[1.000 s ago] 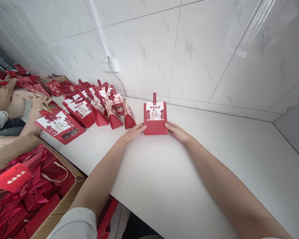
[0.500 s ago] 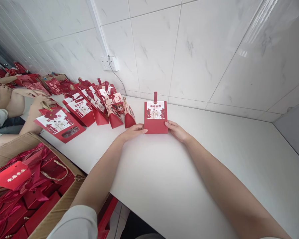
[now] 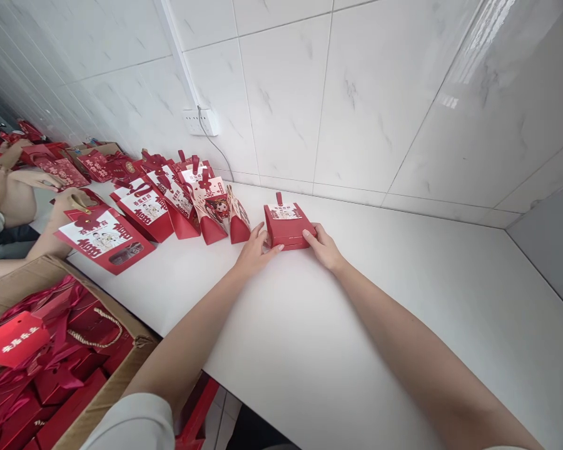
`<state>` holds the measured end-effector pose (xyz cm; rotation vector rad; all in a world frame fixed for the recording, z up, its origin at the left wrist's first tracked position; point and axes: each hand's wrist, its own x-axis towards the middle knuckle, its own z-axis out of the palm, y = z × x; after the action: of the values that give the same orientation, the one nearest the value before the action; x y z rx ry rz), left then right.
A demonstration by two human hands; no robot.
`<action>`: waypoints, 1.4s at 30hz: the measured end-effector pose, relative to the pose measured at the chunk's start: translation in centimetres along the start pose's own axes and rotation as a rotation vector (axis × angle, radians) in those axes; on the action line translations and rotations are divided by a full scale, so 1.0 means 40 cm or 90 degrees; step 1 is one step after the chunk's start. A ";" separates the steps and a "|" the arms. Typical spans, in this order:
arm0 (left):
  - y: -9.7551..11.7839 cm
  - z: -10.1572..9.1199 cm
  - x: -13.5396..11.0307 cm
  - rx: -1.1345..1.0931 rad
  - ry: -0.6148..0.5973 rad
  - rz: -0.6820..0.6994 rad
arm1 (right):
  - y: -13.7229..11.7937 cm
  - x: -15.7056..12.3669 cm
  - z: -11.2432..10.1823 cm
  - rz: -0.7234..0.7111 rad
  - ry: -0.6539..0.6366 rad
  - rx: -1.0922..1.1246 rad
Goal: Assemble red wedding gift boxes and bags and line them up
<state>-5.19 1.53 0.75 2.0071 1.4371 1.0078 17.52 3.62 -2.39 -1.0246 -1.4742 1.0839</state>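
Observation:
A small red gift box (image 3: 288, 232) with a white printed card and a ribbon loop on top is between my two hands, at the middle of the white table (image 3: 309, 325). It leans back, so its lower edge faces me. My left hand (image 3: 256, 253) grips its left side, the thumb along the bottom edge. On the right side, my right hand (image 3: 324, 247) holds it with the thumb on the front and fingers behind. The fingers behind the box are partly hidden.
Several similar red gift boxes (image 3: 182, 215) stand in rows to the left. A co-worker's hand (image 3: 77, 203) touches a larger box with a window (image 3: 106, 240). At lower left is a cardboard carton (image 3: 117, 369) full of red boxes. A tiled wall with a socket (image 3: 201, 122) runs behind.
The gift box has gone from upright, facing me, to tilted back, showing its lower edge. Both hands have shifted slightly with it. The view has moved a little to the right.

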 end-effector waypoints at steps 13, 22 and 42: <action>-0.006 -0.039 0.008 0.054 0.016 0.085 | 0.003 -0.012 0.006 -0.229 0.014 -0.199; -0.029 -0.049 0.026 -0.023 0.018 0.079 | -0.002 -0.020 0.016 -0.202 0.036 -0.205; -0.009 -0.037 0.011 0.016 0.229 0.082 | -0.045 -0.043 0.024 -0.220 0.154 -0.255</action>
<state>-6.47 2.00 1.52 2.0318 1.5155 1.4731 16.71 1.39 -1.13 -1.0777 -1.6256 0.4112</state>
